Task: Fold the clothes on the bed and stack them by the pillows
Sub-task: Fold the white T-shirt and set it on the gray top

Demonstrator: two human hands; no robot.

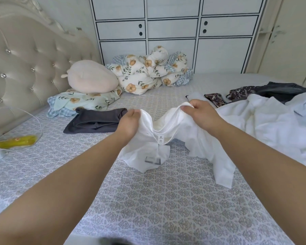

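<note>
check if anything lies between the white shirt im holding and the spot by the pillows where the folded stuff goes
Nothing visible blocks it. Both hands, left and right, hold the white shirt at its collar. Bare bedsheet runs from it to the floral pillow; the folded dark garment already lies there, so the shirt could go on top.

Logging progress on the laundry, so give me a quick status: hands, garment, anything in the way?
Left hand and right hand both grip white shirt at the collar, lifted. One dark folded garment by the pillows. Unfolded pile at right, not blocking.
</note>
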